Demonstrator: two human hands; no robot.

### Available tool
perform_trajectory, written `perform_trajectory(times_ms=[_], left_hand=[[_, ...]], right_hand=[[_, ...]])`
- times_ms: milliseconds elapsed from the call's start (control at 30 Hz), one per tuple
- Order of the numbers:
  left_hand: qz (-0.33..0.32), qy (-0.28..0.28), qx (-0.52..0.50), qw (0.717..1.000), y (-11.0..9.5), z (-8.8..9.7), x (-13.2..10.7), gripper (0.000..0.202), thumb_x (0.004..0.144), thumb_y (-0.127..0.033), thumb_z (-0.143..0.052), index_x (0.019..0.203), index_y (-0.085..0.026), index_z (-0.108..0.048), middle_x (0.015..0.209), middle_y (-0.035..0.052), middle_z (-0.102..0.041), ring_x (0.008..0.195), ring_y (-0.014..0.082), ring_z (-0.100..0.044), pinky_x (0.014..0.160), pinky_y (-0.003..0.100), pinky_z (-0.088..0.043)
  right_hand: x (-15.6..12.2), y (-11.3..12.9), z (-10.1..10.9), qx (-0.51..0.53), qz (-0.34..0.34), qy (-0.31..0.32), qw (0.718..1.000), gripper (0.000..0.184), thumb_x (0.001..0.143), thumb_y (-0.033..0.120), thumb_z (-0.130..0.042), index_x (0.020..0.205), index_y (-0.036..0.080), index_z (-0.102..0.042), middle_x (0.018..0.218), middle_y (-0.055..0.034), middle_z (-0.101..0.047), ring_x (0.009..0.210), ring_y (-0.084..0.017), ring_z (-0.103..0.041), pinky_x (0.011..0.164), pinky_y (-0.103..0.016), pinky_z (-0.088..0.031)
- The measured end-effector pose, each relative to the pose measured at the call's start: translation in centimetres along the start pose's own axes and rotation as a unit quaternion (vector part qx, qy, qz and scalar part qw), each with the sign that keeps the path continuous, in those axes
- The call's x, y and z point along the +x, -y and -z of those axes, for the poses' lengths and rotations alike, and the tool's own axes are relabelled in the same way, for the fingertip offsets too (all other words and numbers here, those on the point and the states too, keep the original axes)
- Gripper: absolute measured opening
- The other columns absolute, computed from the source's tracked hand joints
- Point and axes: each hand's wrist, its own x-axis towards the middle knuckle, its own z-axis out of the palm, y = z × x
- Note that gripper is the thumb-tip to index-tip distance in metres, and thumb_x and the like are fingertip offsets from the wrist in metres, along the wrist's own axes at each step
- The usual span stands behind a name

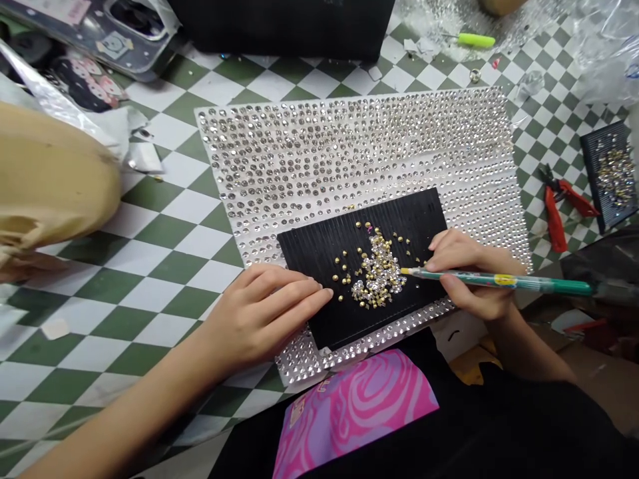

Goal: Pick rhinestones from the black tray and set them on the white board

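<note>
My right hand [474,273] pinches a green pen-like stick [539,284] with a pale yellow tip. That tip meets the right side of a pile of silver and gold rhinestones [382,266] on a black ridged tray [329,326]. My left hand [272,309] lies with fingers stretched out over the tray's left edge, its fingertips near a few loose gold stones; its thumb is hidden. Beneath the tray spreads a white sheet [349,133] covered in rows of silver rhinestones.
Red-handled pliers [562,206] and another black tray [626,206] of stones lie at right. A yellow-green handled tool [476,40] and a black box [284,26] are at the back. Left are a phone case [114,40] and a tan bundle [50,173]. The tablecloth [164,253] is green-and-white checked.
</note>
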Motion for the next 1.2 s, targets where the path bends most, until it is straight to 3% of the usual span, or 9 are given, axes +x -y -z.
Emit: perform_trajectory(times_ms=[267, 367, 433, 500, 600, 700, 867, 1200], left_hand=[[-0.002, -0.005, -0.001, 1.0, 0.0, -0.1, -0.1, 0.018, 0.093, -0.012, -0.046, 0.1, -0.012, -0.063, 0.086, 0.0022, -0.07, 0.086, 0.0143, -0.058, 0.074, 0.029, -0.046], [-0.001, -0.004, 0.0, 1.0, 0.0, 0.0, 0.0, 0.018, 0.093, -0.012, -0.046, 0.1, -0.013, -0.063, 0.086, 0.0018, -0.07, 0.086, 0.014, -0.059, 0.073, 0.029, -0.046], [0.0, -0.002, 0.003, 1.0, 0.0, 0.0, 0.0, 0.019, 0.093, -0.012, -0.046, 0.1, -0.013, -0.063, 0.086, 0.0015, -0.071, 0.085, 0.0137, -0.06, 0.073, 0.028, -0.046], [0.001, -0.003, 0.008, 1.0, 0.1, 0.1, 0.0, 0.019, 0.093, -0.013, -0.045, 0.099, -0.014, -0.064, 0.085, 0.0013, -0.071, 0.085, 0.0134, -0.061, 0.072, 0.028, -0.046], [0.001, -0.007, 0.011, 1.0, 0.1, 0.1, 0.0, 0.019, 0.093, -0.014, -0.046, 0.098, -0.015, -0.064, 0.084, 0.0012, -0.071, 0.084, 0.0128, -0.061, 0.072, 0.028, -0.046], [-0.003, -0.008, 0.007, 1.0, 0.1, 0.0, -0.1, 0.018, 0.092, -0.013, -0.048, 0.098, -0.014, -0.064, 0.083, 0.0016, -0.071, 0.084, 0.0132, -0.061, 0.071, 0.028, -0.047], [0.003, -0.011, 0.002, 1.0, 0.0, 0.0, 0.0, 0.018, 0.092, -0.013, -0.048, 0.098, -0.014, -0.064, 0.082, 0.0015, -0.071, 0.083, 0.0132, -0.061, 0.07, 0.028, -0.047], [0.0, -0.008, 0.011, 1.0, 0.1, 0.0, 0.1, 0.018, 0.093, -0.014, -0.046, 0.097, -0.015, -0.063, 0.082, 0.0007, -0.071, 0.083, 0.0128, -0.062, 0.071, 0.028, -0.047]], right_hand=[[0.1, 0.2, -0.1, -0.037, 0.023, 0.012, 0.999, 0.022, 0.072, 0.007, -0.06, 0.089, 0.019, -0.067, 0.068, -0.0008, -0.064, 0.067, -0.012, -0.056, 0.071, -0.034, -0.051], [0.3, -0.7, 1.0, -0.013, 0.032, -0.086, 0.996, 0.02, 0.074, 0.01, -0.061, 0.089, 0.02, -0.07, 0.068, -0.0007, -0.065, 0.064, -0.012, -0.058, 0.067, -0.034, -0.051], [0.8, -2.0, 2.7, -0.019, 0.053, -0.196, 0.979, 0.014, 0.074, 0.012, -0.063, 0.082, 0.02, -0.072, 0.064, -0.0005, -0.064, 0.061, -0.013, -0.06, 0.061, -0.033, -0.051], [1.6, -3.8, 5.1, -0.035, 0.052, -0.267, 0.962, 0.014, 0.074, 0.01, -0.063, 0.082, 0.017, -0.073, 0.069, -0.0027, -0.065, 0.063, -0.014, -0.063, 0.054, -0.029, -0.05], [2.7, -7.0, 9.0, -0.05, 0.025, -0.305, 0.951, 0.008, 0.073, 0.008, -0.064, 0.077, 0.012, -0.07, 0.066, -0.0021, -0.06, 0.053, -0.012, -0.061, 0.052, -0.03, -0.055], [3.3, -9.8, 11.4, -0.073, -0.002, -0.36, 0.93, 0.006, 0.074, 0.007, -0.064, 0.071, 0.012, -0.065, 0.066, -0.0015, -0.056, 0.052, -0.011, -0.061, 0.052, -0.029, -0.055], [3.5, -12.2, 12.0, -0.096, -0.014, -0.399, 0.912, 0.011, 0.071, 0.005, -0.067, 0.068, 0.013, -0.061, 0.07, -0.0018, -0.057, 0.051, -0.009, -0.058, 0.048, -0.026, -0.055], [3.3, -12.5, 12.3, -0.07, -0.042, -0.381, 0.921, 0.014, 0.073, 0.005, -0.068, 0.069, 0.014, -0.058, 0.067, -0.0009, -0.057, 0.053, -0.008, -0.059, 0.052, -0.022, -0.053]])
